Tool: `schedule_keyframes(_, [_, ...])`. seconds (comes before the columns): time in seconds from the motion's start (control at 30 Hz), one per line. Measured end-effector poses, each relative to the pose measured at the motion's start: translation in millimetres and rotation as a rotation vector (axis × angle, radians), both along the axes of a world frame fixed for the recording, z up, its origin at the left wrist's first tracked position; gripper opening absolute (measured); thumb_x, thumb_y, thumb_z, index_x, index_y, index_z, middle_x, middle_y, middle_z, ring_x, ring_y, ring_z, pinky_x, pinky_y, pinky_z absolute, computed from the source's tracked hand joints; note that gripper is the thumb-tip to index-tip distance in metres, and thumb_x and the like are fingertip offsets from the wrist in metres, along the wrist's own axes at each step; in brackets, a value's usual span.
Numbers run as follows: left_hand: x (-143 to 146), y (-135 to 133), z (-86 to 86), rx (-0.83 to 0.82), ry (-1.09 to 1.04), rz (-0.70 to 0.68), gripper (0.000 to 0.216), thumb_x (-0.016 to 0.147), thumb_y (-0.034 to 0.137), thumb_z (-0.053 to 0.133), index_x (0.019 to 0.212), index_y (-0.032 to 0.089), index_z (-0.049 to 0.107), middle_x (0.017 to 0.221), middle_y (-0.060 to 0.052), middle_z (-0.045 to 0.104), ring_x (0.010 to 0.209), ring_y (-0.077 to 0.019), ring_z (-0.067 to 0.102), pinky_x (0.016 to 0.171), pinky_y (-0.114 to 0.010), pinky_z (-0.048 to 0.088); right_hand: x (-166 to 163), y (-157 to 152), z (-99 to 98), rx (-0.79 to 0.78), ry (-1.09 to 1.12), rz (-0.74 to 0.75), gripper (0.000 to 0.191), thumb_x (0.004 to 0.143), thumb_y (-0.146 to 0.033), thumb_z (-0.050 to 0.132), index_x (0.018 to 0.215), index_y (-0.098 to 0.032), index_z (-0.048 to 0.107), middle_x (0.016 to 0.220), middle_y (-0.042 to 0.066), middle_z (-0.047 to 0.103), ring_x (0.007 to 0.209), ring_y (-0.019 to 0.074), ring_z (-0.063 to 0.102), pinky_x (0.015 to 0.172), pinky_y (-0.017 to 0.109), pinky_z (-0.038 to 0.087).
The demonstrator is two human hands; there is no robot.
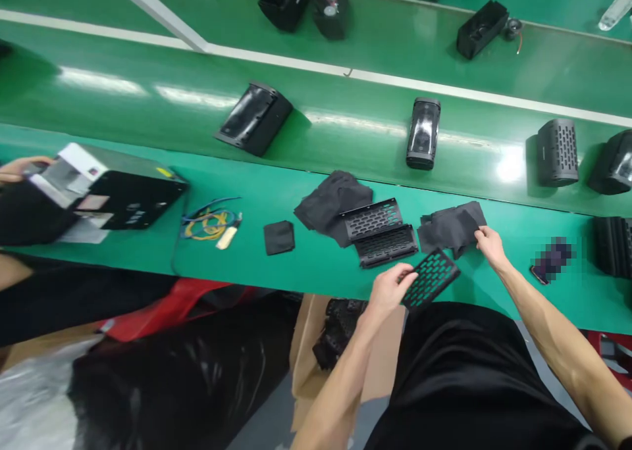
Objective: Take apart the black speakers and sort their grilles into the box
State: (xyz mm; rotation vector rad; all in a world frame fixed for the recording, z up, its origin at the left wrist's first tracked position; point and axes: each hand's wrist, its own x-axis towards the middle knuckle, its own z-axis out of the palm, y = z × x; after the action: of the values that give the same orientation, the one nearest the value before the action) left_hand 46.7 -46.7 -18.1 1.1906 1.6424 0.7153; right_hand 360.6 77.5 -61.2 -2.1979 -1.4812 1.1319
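Note:
Between thumb and fingers, my left hand (394, 288) grips a black perforated speaker grille (432, 279), held tilted over the table's near edge. My right hand (490, 245) pinches the right edge of a spread pile of black cloth pieces (451, 228); whether one sheet or several are between the fingers is hidden. Two more grilles, one upper (374, 220) and one lower (386, 246), lie just beyond my left hand. They partly cover a larger heap of black cloth (332, 203). A small square stack of black cloth (279, 237) sits further left.
Black speaker housings (257, 118) stand along the green conveyor (340, 134) behind the table. A phone (549, 262) lies to the right. Coiled wires (210, 226) and a boxy machine (133, 190), with another person's hand (22, 167) on it, are left. Below is an open carton (306, 345).

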Motion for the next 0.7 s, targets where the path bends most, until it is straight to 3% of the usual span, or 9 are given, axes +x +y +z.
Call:
schedule_keyframes(0.07, [33,8,-9.3,0.009,0.082,-0.226,0.016,0.095,0.044,0.071,0.097,0.03,0.08,0.094,-0.004,0.082,0.089,-0.0261,0.075,0.084,-0.037,0.055,9,2,5.3,0.058,-0.07,-0.047,0.039,0.091,-0.048,0.049,0.111,-0.019,0.066,0.093,0.009,0.073,0.085,0.0263,0.066,0.077,0.036,0.051])
schedule_keyframes(0.13, [63,21,-17.6,0.028,0.187,-0.428,0.015,0.1,0.039,0.068,0.103,0.031,0.08,0.1,-0.005,0.082,0.097,-0.0265,0.074,0.088,-0.037,0.054,9,3,10.8,0.11,-0.117,-0.024,0.036,0.092,-0.048,0.054,0.111,-0.019,0.065,0.107,0.013,0.073,0.098,0.0283,0.066,0.087,0.038,0.05])
schedule_keyframes(0.27, [106,44,-32.1,0.066,0.249,-0.608,0.005,0.098,0.031,0.075,0.099,0.028,0.078,0.099,-0.006,0.08,0.099,-0.0257,0.071,0.091,-0.036,0.053,-17,8,15.6,0.044,-0.234,0.248,0.02,0.098,-0.042,0.064,0.106,-0.023,0.068,0.108,0.009,0.071,0.094,0.0243,0.066,0.083,0.034,0.047])
schedule_keyframes(0.37, [115,50,-36.6,0.084,0.254,-0.629,0.007,0.096,0.032,0.079,0.096,0.025,0.078,0.1,-0.007,0.078,0.1,-0.026,0.069,0.095,-0.037,0.053,-33,14,17.1,-0.021,-0.29,0.307,0.011,0.1,-0.033,0.064,0.102,-0.024,0.07,0.106,0.008,0.07,0.09,0.0225,0.065,0.077,0.032,0.044])
schedule_keyframes(0.43, [109,51,-35.1,0.121,0.267,-0.583,0.013,0.1,0.036,0.074,0.104,0.024,0.078,0.109,-0.009,0.079,0.107,-0.0276,0.068,0.098,-0.04,0.053,-32,16,20.1,-0.003,-0.271,0.307,0.012,0.101,-0.033,0.062,0.098,-0.024,0.071,0.104,0.007,0.069,0.089,0.0223,0.065,0.076,0.032,0.044])
schedule_keyframes(0.53, [93,61,-29.0,0.28,0.318,-0.336,0.027,0.107,0.033,0.06,0.127,0.022,0.074,0.127,-0.013,0.077,0.12,-0.0293,0.063,0.106,-0.044,0.052,-21,15,27.8,0.12,-0.166,0.33,0.011,0.095,-0.034,0.066,0.094,-0.024,0.071,0.107,0.007,0.069,0.091,0.023,0.066,0.079,0.033,0.047])
schedule_keyframes(0.6, [84,76,-26.0,0.373,0.359,-0.216,0.04,0.105,0.029,0.06,0.144,0.02,0.066,0.14,-0.014,0.072,0.128,-0.0308,0.059,0.113,-0.046,0.049,-13,14,32.9,0.21,-0.035,0.359,0.009,0.089,-0.033,0.068,0.087,-0.024,0.068,0.104,0.007,0.071,0.093,0.0235,0.066,0.084,0.034,0.05])
schedule_keyframes(0.7, [79,107,-27.1,0.297,0.43,-0.322,0.058,0.099,0.026,0.067,0.155,0.02,0.057,0.144,-0.013,0.071,0.129,-0.0333,0.055,0.113,-0.05,0.046,-7,16,35.1,0.189,0.097,0.335,0.012,0.085,-0.036,0.068,0.082,-0.024,0.064,0.087,0.003,0.072,0.081,0.0219,0.065,0.081,0.034,0.05])
